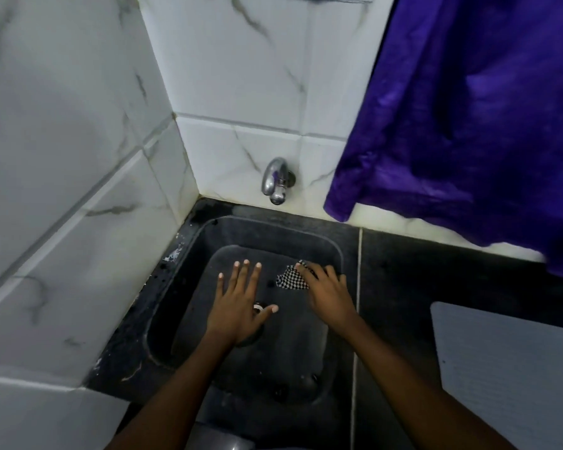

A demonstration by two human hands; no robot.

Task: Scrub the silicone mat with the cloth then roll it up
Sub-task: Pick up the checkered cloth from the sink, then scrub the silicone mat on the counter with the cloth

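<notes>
Mat (293, 345): dark, translucent sheet lying in the sink, covering most of the basin floor; far edge curves up near the back wall of the basin. Flat, not rolled.
Left hand (241, 306): spread flat, palm down on the mat, fingers splayed, gripping nothing. Thumb points right, over the drain area.
Right hand (329, 293): pressed down on the cloth at the mat's far right corner, fingers bent over it. Whether it pinches the cloth or only pushes on it, can't tell.
Cloth (291, 279): small, black-and-white check, bunched; left part shows, rest hidden under right hand.
Sink (189, 254): dark, rounded-rect basin set in a black counter, in the corner btwn two walls. White flecks on left rim.
Drain (257, 308): bright metal ring, mostly covered by left thumb & palm, seen thru/under the mat.
Tap (275, 181): chrome, on the back wall above the sink's far rim. No water seen running.
Walls (78, 157): white marbled tile, left & back.
Curtain (468, 108): purple fabric hanging at upper right, lower hem reaching the counter's back ledge, well right of the tap.
Counter (420, 280): black, pale seam line just right of the sink.
Board (514, 368): pale grey, flat, rounded corner, on the counter at right, apart from the sink; right forearm crosses near its left edge.
</notes>
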